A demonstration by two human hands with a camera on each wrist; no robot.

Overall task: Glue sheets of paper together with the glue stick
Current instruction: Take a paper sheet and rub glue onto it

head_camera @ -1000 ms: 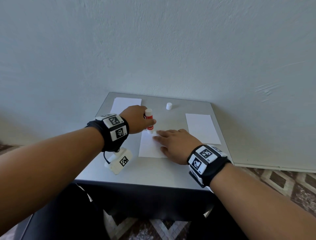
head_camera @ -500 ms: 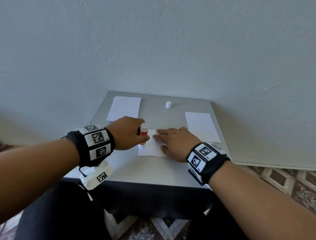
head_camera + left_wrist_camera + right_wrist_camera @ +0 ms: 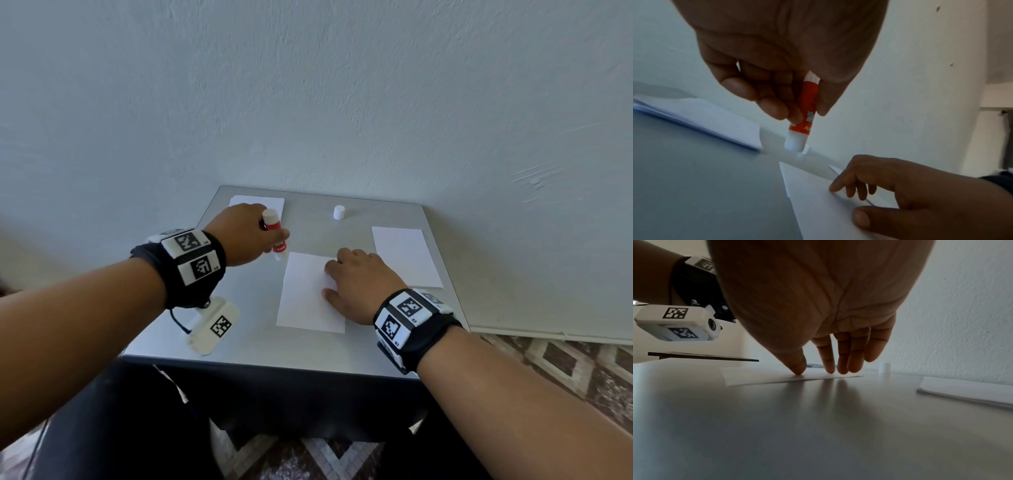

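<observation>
Currently the left hand grips a red-and-white glue stick, tip down at the far left corner of a thin white sheet lying mid-desk. The right hand, fingers straight, presses that sheet flat. If the pressure eases, the tacky tip could probably drag or crumple the flimsy paper across the smooth grey desk. A small cylindrical white cap stands far back.
</observation>
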